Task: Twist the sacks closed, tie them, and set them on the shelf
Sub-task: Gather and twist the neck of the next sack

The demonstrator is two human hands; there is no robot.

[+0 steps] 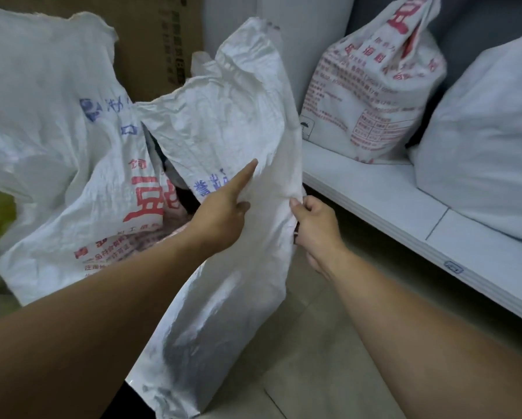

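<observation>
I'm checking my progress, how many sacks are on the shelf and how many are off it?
On the shelf: 2, red-printed sack, plain sack
Off it: 2, held sack, open printed sack
Total: 4

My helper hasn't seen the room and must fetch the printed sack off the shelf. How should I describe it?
Look to the low white shelf on the right. Two sacks sit on it; the one wanted is the far sack, towards the corner. Unlike the plain pale sack beside it, it is covered in red print and narrows to a gathered neck.
</observation>
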